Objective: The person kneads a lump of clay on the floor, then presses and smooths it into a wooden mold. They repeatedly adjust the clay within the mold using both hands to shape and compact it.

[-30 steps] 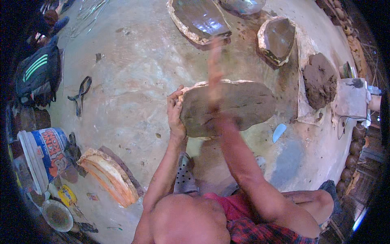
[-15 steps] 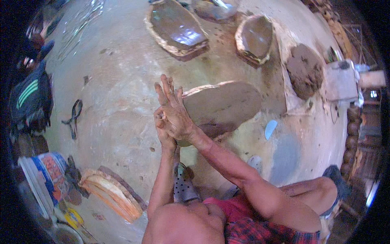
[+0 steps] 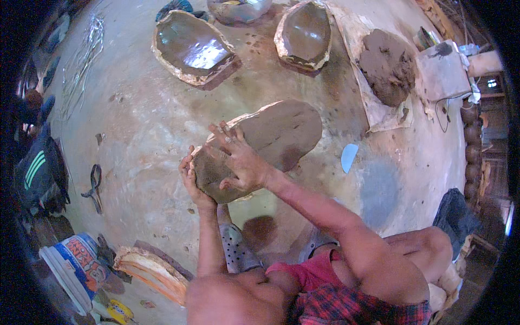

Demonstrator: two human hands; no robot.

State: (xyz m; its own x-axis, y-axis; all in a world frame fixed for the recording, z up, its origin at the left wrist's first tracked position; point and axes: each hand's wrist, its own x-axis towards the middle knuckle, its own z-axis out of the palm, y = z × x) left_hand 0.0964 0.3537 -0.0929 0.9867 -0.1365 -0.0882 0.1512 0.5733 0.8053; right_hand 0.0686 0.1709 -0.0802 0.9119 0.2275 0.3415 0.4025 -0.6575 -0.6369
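A long oval mould [image 3: 292,127] filled with dark wet clay lies on the floor in front of me, its pale rim showing along the far side. My left hand [image 3: 196,181] curls round its left end, with fingers along the outer edge. Fingers spread, my right hand [image 3: 244,162] lies over the clay near that same end, with nothing held. The underside of the mould is hidden.
Two pale-rimmed moulds [image 3: 187,46] [image 3: 306,32] and a metal bowl [image 3: 241,11] stand at the far side. A clay mound [image 3: 387,67] is at right, near a light-blue half-round piece [image 3: 349,158]. At lower left are a bucket [image 3: 76,268] and another mould [image 3: 151,271].
My hands, which were together above the left end, have parted. The left now grips the mould's end and the right is spread on the clay. The whole view has shifted.
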